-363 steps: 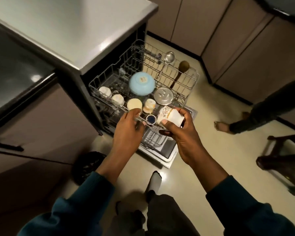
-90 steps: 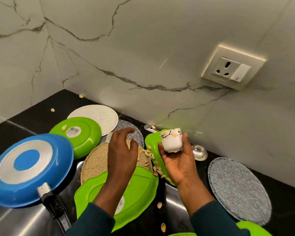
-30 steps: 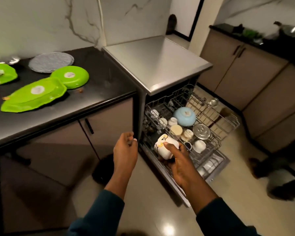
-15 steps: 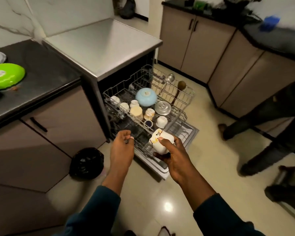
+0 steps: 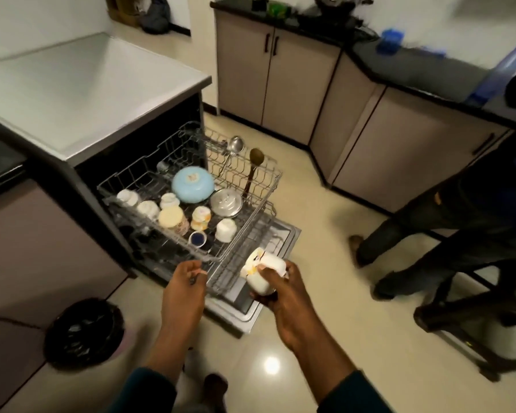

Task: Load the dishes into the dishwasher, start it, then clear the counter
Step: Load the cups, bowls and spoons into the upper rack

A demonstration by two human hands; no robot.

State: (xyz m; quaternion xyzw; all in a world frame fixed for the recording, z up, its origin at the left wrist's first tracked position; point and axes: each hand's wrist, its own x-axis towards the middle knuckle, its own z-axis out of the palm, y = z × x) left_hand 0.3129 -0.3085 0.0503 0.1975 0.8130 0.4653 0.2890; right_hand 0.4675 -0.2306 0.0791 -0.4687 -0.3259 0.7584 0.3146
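One head-worn view looks steeply down, from standing height; the open dishwasher (image 5: 173,162) sits centre-left.

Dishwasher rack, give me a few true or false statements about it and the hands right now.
1. The right hand holds a white cup. True.
2. The rack is pushed inside the dishwasher. False: it is pulled out over the open door.
3. A blue bowl lies upside down in the rack. True.
4. The left hand grips the ladle. False: the ladle stands at the back of the rack, apart from that hand.
5. The bin stands on the counter. False: it is on the floor.
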